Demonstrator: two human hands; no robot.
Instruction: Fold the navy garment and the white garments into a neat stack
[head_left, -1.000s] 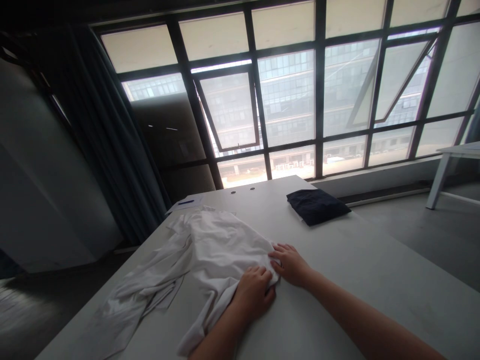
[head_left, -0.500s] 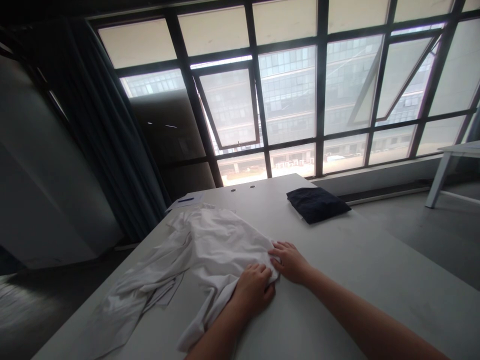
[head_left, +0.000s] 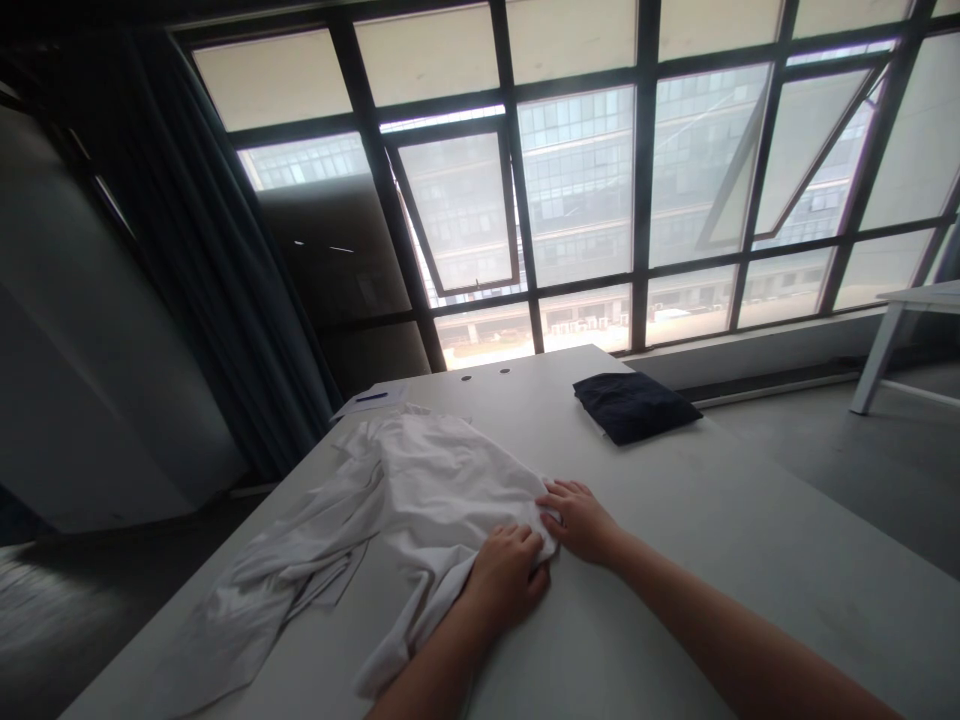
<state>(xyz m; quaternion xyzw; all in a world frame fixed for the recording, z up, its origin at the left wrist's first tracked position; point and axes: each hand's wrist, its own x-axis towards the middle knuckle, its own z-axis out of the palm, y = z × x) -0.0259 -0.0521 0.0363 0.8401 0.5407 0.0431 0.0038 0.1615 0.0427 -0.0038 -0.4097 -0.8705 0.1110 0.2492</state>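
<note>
A crumpled white garment [head_left: 390, 510] lies spread over the left half of a pale grey table [head_left: 675, 560]. My left hand [head_left: 504, 582] rests on the garment's near right edge, with its fingers curled over the cloth. Beside it, my right hand [head_left: 581, 520] pinches the same edge of the fabric between thumb and fingers. Both hands sit close together at one corner of the cloth. Part of the garment hangs toward the table's left edge.
A folded dark blue cloth [head_left: 634, 405] lies at the table's far right. A paper with a blue pen [head_left: 371, 400] sits at the far left corner. Beyond are large windows, a dark curtain [head_left: 225, 280] on the left, and another white table [head_left: 907, 330] at right.
The view has shifted slightly. Both hands stay on the same corner of the white garment, with hardly any movement.
</note>
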